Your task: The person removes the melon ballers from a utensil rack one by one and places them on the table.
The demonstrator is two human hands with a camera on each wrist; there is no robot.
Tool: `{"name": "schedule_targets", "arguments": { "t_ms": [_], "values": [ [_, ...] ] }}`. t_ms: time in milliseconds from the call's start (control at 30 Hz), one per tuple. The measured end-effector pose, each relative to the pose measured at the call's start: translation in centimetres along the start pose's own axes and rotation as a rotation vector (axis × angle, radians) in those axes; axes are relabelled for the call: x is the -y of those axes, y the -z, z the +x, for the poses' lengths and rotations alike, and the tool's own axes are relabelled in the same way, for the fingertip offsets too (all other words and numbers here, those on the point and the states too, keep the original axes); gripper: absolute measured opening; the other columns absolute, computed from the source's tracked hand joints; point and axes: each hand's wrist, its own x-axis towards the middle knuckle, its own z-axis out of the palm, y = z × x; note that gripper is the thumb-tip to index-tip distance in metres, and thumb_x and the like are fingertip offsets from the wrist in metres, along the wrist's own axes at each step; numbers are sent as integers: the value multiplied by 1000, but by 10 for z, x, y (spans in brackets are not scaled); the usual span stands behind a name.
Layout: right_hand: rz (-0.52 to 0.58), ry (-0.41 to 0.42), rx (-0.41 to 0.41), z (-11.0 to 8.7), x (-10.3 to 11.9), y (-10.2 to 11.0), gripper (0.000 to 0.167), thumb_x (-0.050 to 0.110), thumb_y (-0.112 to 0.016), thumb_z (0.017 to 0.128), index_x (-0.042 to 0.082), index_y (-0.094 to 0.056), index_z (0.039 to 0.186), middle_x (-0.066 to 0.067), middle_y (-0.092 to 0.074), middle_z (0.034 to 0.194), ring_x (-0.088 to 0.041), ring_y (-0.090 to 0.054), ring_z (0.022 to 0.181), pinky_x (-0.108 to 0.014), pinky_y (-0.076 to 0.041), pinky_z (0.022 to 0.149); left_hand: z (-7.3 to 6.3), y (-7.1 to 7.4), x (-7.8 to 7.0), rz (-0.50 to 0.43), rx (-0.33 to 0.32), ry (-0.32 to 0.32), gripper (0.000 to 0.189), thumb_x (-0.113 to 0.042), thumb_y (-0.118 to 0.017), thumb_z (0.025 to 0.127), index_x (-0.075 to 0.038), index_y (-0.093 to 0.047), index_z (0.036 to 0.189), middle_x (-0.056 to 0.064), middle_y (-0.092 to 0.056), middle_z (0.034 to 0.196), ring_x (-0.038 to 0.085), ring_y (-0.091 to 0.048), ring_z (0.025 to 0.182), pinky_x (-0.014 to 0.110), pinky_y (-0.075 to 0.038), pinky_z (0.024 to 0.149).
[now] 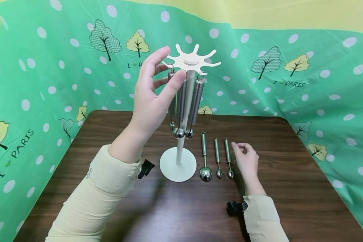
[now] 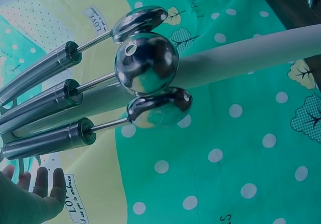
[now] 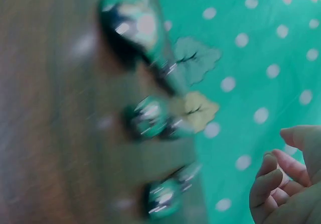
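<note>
My left hand (image 1: 152,97) is raised at the white rack's hooked top (image 1: 190,62), fingers spread and thumb in front of a handle's upper end; whether it touches is hard to tell. Three steel melon ballers (image 1: 196,101) hang from the hooks; the left wrist view shows one round bowl (image 2: 147,63) between two oval ones. Over the table, my right hand (image 1: 248,159) has loosely bent fingers and holds nothing. It is just right of a small melon baller (image 1: 228,153). Beside that lie another small one (image 1: 217,156) and a larger one (image 1: 205,158).
The rack's round white base (image 1: 177,171) stands on the dark wooden table (image 1: 290,188). A green dotted cloth (image 1: 230,84) hangs behind and at both sides. Each wrist wears a black camera mount, such as the right one (image 1: 236,207).
</note>
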Motion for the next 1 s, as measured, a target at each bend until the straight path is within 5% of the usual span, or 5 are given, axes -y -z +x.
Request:
{"name": "schedule_targets", "arguments": {
  "t_ms": [333,600,800,1000],
  "values": [
    [143,237,-104,-19,58,5,26,31,-68,94,6,-71,97,16,-53,68,-1,-46,59,-17,-38,53,-3,-4,0,15,-48,-76,55,-12,-67,91,0,-47,142,10,-42,149,17,-51,118,33,-50,96],
    [435,288,71,-42,97,13,19,19,-65,96,3,-70,104,14,-68,71,-9,-54,42,-22,-48,42,-5,-3,0,-8,-60,-52,52,-12,-68,91,-2,-51,139,5,-45,145,17,-52,116,33,-50,96],
    [499,358,123,-52,122,18,14,14,-64,97,11,-72,108,15,-73,80,-9,-55,44,-22,-49,44,-4,0,2,-5,-70,-66,41,-11,-57,98,1,-52,138,8,-49,143,18,-54,115,33,-50,95],
    [572,446,167,-57,141,18,17,8,-63,96,11,-72,110,9,-76,89,-11,-55,45,-22,-49,44,-3,3,0,-11,-76,-16,36,-12,-46,104,0,-54,136,5,-51,143,21,-52,114,30,-48,92]
  ]
}}
